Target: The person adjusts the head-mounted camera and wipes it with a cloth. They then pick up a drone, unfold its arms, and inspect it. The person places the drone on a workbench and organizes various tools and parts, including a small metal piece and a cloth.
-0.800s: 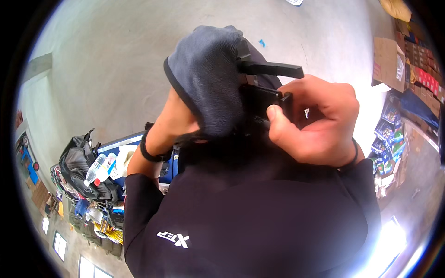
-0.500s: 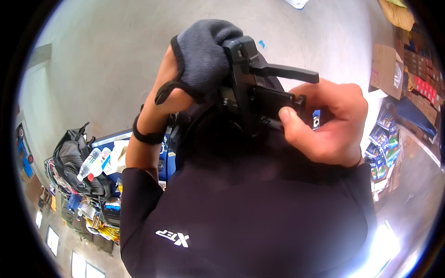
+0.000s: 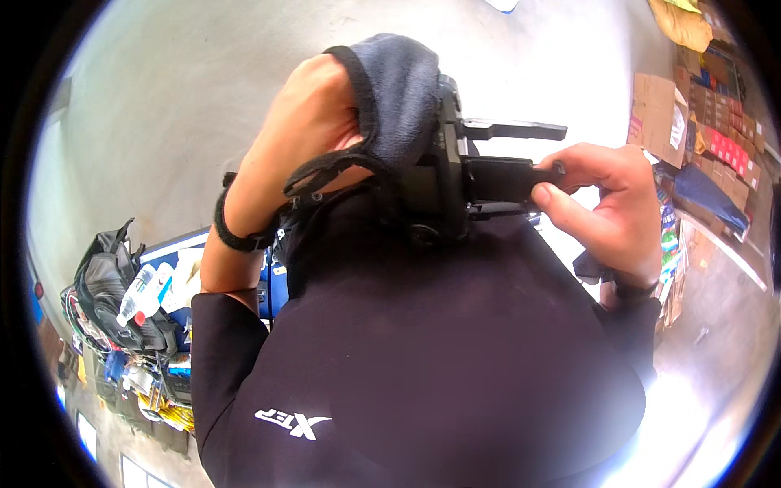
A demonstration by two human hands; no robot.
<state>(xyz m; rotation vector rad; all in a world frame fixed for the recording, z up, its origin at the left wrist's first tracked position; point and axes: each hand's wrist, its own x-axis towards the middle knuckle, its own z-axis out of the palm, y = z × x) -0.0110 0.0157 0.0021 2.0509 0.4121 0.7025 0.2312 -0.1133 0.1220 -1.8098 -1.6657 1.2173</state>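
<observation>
In front of my chest, my left hand [image 3: 325, 102] is closed round a black camera-like device [image 3: 450, 175]. Grey fabric with black trim [image 3: 404, 98] covers the fingers of that hand, and a loose black strap end [image 3: 321, 172] hangs below it. A flat, rectangular black block [image 3: 500, 179] sticks out of the device's right side. Thumb and fingers of my right hand [image 3: 610, 203] pinch the small outer end of this block. Above it a thin black flap [image 3: 517, 130] stands out from the device. The device's far side is hidden.
At the left, a black backpack [image 3: 110, 281] and a clear bottle [image 3: 137, 297] rest by a blue-edged surface. Yellow cable [image 3: 167, 415] lies below. Cardboard boxes [image 3: 655, 118] and a dark blue cloth [image 3: 708, 195] are at the right. Pale floor [image 3: 203, 106] stretches beyond my hands.
My right hand has moved right with the block's end, and more of the block shows outside the device. The device has turned and shifted slightly right, with my left hand turning too.
</observation>
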